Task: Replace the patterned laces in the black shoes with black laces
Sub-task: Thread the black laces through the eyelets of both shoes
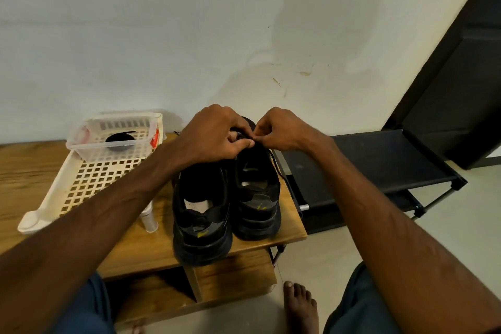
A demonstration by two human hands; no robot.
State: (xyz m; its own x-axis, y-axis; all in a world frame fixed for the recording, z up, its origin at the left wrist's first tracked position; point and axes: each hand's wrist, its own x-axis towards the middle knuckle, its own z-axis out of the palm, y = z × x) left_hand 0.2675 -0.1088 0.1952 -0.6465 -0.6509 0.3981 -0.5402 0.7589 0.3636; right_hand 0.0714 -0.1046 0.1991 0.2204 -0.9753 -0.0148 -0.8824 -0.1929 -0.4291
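Note:
Two black shoes stand side by side on a wooden table (29,171), heels toward me: the left shoe (202,214) and the right shoe (257,192). Both hands work over the right shoe's lacing area. My left hand (214,135) grips the front of that shoe with curled fingers. My right hand (279,130) pinches a dark lace (275,161), whose loose end trails down the shoe's right side. A coiled black lace (120,139) lies in a clear plastic box (81,148) at the back left. The shoe's eyelets are hidden by my hands.
The clear box sits on a white perforated tray (89,184) on the table's left half. A small white cylinder (150,222) stands by the tray's near corner. A black rack (379,165) stands to the right of the table. My bare foot (299,306) rests on the floor.

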